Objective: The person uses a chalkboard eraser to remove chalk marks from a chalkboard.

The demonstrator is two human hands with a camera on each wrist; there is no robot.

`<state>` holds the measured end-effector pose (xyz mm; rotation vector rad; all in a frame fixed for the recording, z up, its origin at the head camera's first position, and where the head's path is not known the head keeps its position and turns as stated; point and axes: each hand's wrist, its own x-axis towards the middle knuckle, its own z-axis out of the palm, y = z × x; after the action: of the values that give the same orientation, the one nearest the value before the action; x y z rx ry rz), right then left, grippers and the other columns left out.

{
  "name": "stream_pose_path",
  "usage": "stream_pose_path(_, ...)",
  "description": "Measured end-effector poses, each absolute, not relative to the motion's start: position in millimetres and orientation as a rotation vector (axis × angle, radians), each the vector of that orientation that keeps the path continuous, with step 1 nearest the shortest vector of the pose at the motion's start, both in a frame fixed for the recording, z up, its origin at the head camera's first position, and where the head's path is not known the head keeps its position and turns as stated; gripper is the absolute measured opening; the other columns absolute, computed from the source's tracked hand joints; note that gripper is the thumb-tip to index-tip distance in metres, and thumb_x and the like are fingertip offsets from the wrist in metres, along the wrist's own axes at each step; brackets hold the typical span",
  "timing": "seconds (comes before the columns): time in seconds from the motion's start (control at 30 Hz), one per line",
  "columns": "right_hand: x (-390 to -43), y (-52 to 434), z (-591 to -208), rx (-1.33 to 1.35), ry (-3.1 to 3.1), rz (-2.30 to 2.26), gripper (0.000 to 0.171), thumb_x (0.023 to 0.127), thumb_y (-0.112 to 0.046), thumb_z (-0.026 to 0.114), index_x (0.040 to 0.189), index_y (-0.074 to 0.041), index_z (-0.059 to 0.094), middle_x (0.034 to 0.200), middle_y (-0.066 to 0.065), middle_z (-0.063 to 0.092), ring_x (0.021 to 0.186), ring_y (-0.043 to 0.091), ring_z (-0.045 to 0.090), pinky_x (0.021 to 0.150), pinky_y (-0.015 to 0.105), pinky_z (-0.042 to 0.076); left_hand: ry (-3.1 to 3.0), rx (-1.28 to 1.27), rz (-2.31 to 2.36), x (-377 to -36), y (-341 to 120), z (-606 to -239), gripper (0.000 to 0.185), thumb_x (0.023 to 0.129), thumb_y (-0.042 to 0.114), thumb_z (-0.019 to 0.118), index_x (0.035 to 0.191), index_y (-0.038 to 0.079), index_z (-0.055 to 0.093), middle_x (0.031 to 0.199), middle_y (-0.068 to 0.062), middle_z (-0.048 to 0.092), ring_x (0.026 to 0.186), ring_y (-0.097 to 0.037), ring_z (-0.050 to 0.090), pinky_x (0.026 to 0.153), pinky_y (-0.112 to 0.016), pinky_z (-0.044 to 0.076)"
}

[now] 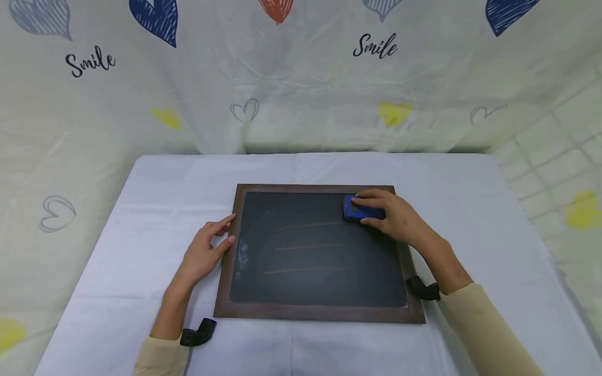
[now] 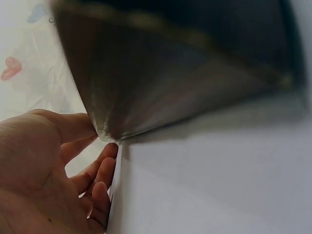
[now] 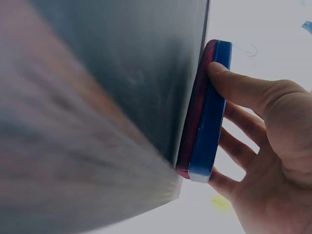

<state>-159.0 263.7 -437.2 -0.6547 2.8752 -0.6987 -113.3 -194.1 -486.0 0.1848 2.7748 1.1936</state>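
Observation:
A wood-framed chalkboard (image 1: 310, 282) lies flat on the white table, with three faint chalk lines (image 1: 308, 246) across it. My right hand (image 1: 390, 214) grips a blue eraser (image 1: 361, 210) and presses it on the board's far right corner. In the right wrist view the eraser (image 3: 207, 114) shows a red felt face against the slate, with fingers (image 3: 243, 87) curled round its blue back. My left hand (image 1: 207, 250) rests with straight fingers against the board's left frame edge (image 1: 231, 245). In the left wrist view, the fingers (image 2: 73, 127) touch the frame (image 2: 146, 97).
The white cloth-covered table (image 1: 141, 209) has bare room to the left, right and behind the board. A hanging sheet (image 1: 301, 78) printed with hearts and "Smile" closes off the back and sides. Black wrist straps (image 1: 197, 332) sit at both sleeves.

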Motion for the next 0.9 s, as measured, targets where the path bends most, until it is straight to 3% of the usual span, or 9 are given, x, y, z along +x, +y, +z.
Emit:
stream_pose_path(0.6,-147.1,263.2,-442.3,-0.735,2.861,-0.724,0.055,0.09,-0.01,0.081,0.142,-0.011,0.065,0.148,0.014,0.059,0.138,0.042,0.054,0.114,0.063,0.041,2.778,0.171,1.19,-110.9,-194.1,-482.4,0.055,0.103,0.016,0.065,0.156,0.016,0.049,0.131,-0.018,0.061,0.125,-0.035,0.054,0.09,-0.04,0.042)
stream_pose_path(0.77,-147.3,259.7,-441.4,-0.757,2.86,-0.715,0.054,0.09,-0.011,0.081,0.142,-0.011,0.066,0.148,0.014,0.06,0.136,0.042,0.056,0.105,0.059,0.049,2.784,0.185,1.204,-110.4,-192.4,-483.8,0.055,0.103,0.017,0.065,0.156,0.015,0.05,0.13,-0.019,0.062,0.124,-0.036,0.055,0.097,-0.05,0.043)
stream_pose_path(0.9,-149.3,256.2,-438.6,-0.773,2.848,-0.703,0.054,0.09,-0.012,0.081,0.141,-0.01,0.066,0.148,0.014,0.06,0.136,0.042,0.056,0.105,0.058,0.049,2.795,0.206,1.208,-111.7,-191.1,-484.2,0.055,0.103,0.017,0.065,0.155,0.014,0.05,0.13,-0.021,0.062,0.123,-0.039,0.055,0.101,-0.057,0.043)
